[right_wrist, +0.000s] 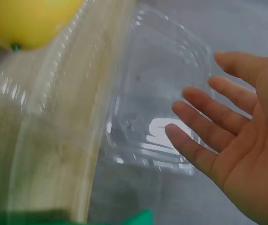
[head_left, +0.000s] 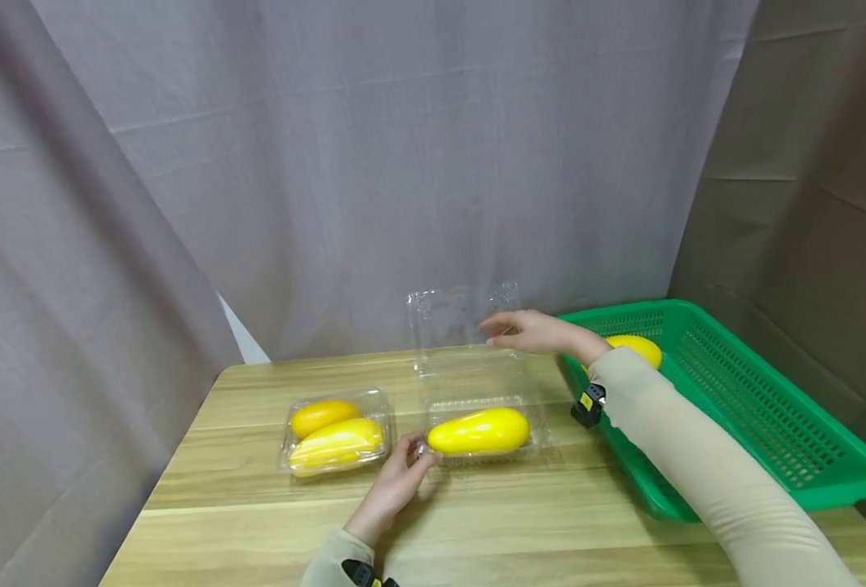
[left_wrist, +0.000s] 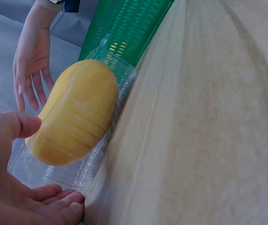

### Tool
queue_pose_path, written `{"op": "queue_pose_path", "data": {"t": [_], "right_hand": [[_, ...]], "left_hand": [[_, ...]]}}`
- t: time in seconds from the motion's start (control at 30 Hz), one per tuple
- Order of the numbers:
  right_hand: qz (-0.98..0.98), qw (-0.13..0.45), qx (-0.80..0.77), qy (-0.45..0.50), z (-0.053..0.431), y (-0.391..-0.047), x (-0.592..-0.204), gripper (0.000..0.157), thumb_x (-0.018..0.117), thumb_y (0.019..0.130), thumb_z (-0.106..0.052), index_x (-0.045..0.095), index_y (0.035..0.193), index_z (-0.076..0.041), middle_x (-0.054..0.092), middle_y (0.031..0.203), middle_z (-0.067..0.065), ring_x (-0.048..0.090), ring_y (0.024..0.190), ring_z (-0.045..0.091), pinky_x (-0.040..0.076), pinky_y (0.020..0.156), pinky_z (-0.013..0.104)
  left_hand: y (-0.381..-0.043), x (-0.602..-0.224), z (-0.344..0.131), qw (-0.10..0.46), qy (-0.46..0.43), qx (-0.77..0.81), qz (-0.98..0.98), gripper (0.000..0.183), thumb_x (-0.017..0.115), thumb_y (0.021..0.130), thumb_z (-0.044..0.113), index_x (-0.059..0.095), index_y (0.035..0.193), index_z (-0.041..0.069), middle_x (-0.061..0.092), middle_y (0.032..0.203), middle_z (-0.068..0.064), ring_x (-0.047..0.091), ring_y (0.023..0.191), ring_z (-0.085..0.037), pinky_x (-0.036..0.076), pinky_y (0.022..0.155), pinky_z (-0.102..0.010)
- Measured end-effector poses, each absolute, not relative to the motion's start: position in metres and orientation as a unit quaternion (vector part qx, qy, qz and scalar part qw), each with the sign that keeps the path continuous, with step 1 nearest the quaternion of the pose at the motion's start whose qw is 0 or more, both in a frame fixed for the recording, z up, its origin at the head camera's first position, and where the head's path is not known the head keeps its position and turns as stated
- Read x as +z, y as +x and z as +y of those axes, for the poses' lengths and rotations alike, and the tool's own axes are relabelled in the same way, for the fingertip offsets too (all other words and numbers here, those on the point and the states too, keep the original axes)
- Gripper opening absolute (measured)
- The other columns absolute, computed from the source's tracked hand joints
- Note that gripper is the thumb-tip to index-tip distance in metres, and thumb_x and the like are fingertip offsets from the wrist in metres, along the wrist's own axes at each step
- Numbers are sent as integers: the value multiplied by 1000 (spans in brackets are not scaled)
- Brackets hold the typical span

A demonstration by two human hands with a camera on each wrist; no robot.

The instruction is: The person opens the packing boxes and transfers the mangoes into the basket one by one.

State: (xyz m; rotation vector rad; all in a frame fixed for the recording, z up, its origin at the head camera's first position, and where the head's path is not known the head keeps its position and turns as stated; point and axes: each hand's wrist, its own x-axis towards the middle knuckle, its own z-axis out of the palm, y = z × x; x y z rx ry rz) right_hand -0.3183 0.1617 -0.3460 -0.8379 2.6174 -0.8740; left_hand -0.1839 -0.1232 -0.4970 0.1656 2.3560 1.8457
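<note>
A clear plastic clamshell box (head_left: pixel 541 432) sits mid-table, its lid (head_left: pixel 448 322) raised at the back. A smooth, long yellow fruit (head_left: pixel 480 431), resembling a papaya or mango, lies in its base. My left hand (head_left: pixel 398 481) holds the left end of the box, thumb above and curled fingers low against its side, as the left wrist view shows. Before the raised lid hovers my right hand (head_left: pixel 532 333), fingers extended and holding nothing. In the right wrist view its fingertips overlap the lid (right_wrist: pixel 143 93); whether they touch it I cannot tell.
Left of the open box stands a closed clear box (head_left: pixel 382 408) with two yellow fruits. A green perforated basket (head_left: pixel 741 383) at the right holds another yellow fruit (head_left: pixel 637 350), partly behind my right arm. Grey curtain (head_left: pixel 404 163) hangs behind the wooden table (head_left: pixel 257 538).
</note>
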Motion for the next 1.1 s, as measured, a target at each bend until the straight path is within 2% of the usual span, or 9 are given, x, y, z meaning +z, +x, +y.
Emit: {"op": "queue_pose_path", "data": {"t": [0.17, 0.33, 0.53, 0.7, 0.83, 1.1], "right_hand": [[890, 181, -265, -324, 141, -315, -353, 49, 56, 104, -32, 53, 145, -6, 61, 137, 16, 57, 125, 32, 48, 103, 48], [876, 243, -221, -352, 127, -312, -365, 51, 57, 102, -36, 55, 143, -7, 62, 135, 11, 59, 122, 26, 47, 104, 46], [874, 297, -182, -338, 118, -307, -377, 63, 64, 96, -49, 53, 145, -11, 64, 131, 5, 59, 120, 23, 47, 103, 45], [868, 317, -170, -341, 113, -303, -388, 77, 66, 92, -56, 45, 151, -13, 62, 135, 10, 59, 122, 23, 46, 104, 47], [865, 329, -163, -342, 110, -301, -393, 80, 68, 91, -55, 42, 152, -12, 56, 142, 14, 55, 128, 26, 43, 108, 48], [866, 345, -163, -322, 108, -298, -399, 84, 78, 83, -52, 44, 151, -18, 50, 148, 10, 50, 133, 28, 39, 110, 53]], "left_hand": [[-185, -498, -124, 70, 55, 612, 786, 72, 68, 94, 33, 39, 145, -8, 44, 146, -34, 43, 137, -46, 35, 114, -56], [-184, -498, -124, 70, 54, 616, 782, 73, 69, 94, 34, 39, 145, -9, 44, 146, -33, 43, 137, -45, 35, 114, -55], [-185, -496, -122, 68, 56, 616, 783, 73, 69, 94, 35, 39, 145, -9, 45, 146, -33, 45, 136, -44, 36, 113, -55], [-185, -495, -122, 69, 52, 618, 781, 73, 69, 94, 34, 39, 145, -9, 46, 145, -33, 45, 136, -44, 36, 113, -56], [-186, -495, -122, 69, 55, 619, 780, 72, 68, 94, 33, 39, 145, -9, 48, 143, -32, 47, 134, -42, 38, 112, -56], [-185, -495, -122, 74, 61, 625, 775, 72, 67, 95, 31, 37, 146, -10, 46, 144, -33, 46, 135, -44, 38, 111, -56]]}}
